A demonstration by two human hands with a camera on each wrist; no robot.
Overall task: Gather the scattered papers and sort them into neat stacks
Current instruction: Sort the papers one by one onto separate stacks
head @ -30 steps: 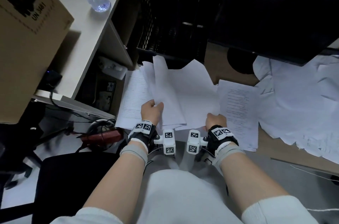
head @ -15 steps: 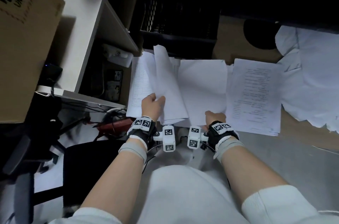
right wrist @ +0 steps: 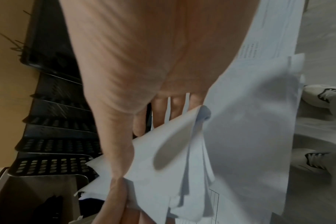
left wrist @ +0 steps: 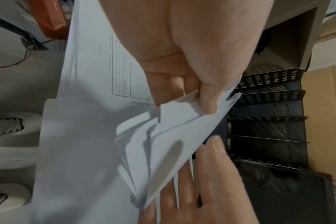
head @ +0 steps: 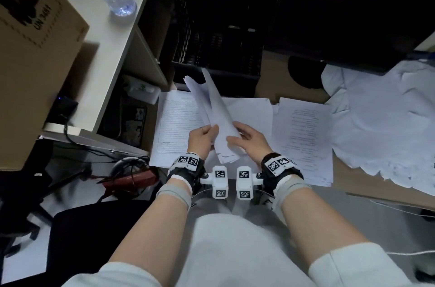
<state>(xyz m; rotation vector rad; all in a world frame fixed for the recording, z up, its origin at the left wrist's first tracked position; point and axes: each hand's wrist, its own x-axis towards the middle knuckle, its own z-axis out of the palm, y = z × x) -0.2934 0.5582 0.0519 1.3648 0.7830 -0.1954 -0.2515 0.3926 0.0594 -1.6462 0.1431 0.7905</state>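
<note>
Beige shelf unit (head: 110, 35), black mesh tray rack (head: 219, 35), grey floor (head: 388, 206), dim light

Both forearms are bare, with pale sleeves pushed up near the elbows. Each wrist wears a grey band (head: 174, 193), then a black strap (head: 186, 172) topped with white plates printed in black square-code markers. A white block (head: 220, 182) with the same markers juts inward from each strap. Light grey trousers (head: 226, 251), white shoes (left wrist: 9, 126) with dark markings

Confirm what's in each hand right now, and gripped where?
Left hand pinches the sheaf of papers near its lower end; right hand supports the same end with straight fingers.
</note>
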